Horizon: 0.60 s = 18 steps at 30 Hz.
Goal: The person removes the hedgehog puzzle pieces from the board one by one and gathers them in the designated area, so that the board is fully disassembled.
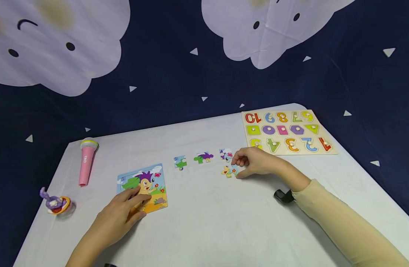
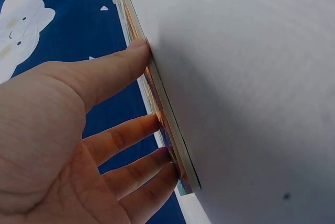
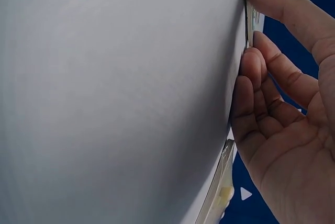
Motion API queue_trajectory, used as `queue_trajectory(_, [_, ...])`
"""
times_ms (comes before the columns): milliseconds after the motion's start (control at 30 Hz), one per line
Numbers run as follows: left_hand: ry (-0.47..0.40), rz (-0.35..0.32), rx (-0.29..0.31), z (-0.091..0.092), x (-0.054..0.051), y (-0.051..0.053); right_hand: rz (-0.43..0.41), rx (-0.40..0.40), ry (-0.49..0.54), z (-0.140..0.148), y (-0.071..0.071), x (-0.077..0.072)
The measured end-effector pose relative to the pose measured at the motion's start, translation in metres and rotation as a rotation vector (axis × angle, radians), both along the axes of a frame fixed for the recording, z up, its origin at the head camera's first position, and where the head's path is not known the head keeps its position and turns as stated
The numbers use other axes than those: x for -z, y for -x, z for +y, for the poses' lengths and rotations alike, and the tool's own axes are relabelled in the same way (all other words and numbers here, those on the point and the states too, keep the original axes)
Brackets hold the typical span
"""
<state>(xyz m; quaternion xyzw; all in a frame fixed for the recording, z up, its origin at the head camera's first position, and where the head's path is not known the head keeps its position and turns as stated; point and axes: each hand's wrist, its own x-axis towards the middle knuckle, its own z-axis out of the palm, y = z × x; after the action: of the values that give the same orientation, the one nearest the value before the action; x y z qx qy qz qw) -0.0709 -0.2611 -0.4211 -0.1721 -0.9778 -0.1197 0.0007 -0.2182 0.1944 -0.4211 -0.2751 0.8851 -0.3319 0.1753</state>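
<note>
My left hand [image 1: 119, 211] rests on a square jigsaw puzzle [image 1: 159, 193] that pictures a purple-haired hedgehog. Its fingers lie fairly straight over the picture, and the thumb touches the near edge, as the left wrist view also shows. To the right, my right hand [image 1: 258, 161] pinches a loose puzzle piece [image 1: 227, 171] with a red flower between thumb and forefinger; the other fingers are curled. Just behind that piece lies a puzzle piece with a butterfly [image 1: 225, 153]. Further left lie a purple-and-green piece [image 1: 204, 157] and a green leaf piece [image 1: 180, 162].
A wooden number-and-shape board [image 1: 274, 137] stands at the back right. On the left are a pink toy microphone [image 1: 87, 163] and a small purple toy [image 1: 55, 203]. A black object [image 1: 283, 196] lies beside my right forearm. Dark cloud-print fabric [image 1: 164, 74] hangs behind the white table [image 1: 204, 222].
</note>
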Motion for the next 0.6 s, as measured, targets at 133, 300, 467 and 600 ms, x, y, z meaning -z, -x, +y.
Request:
queue_trajectory(133, [0.007, -0.007, -0.001, 0.0008, 0.0, 0.0008, 0.0, -0.003, -0.002, 0.0006, -0.0001, -0.0004])
queue_trajectory(300, [0.017, -0.019, -0.005, 0.0017, -0.0001, 0.0019, 0.001, -0.009, -0.002, 0.001, -0.0002, -0.0011])
queue_trajectory(467, [0.022, -0.03, -0.011, 0.0024, -0.0001, 0.0018, 0.002, -0.017, -0.005, -0.0001, -0.0002, -0.003])
queue_trajectory(600, [0.022, -0.017, -0.017, 0.0027, -0.0005, 0.0006, -0.009, -0.026, 0.007, -0.0026, 0.0003, -0.006])
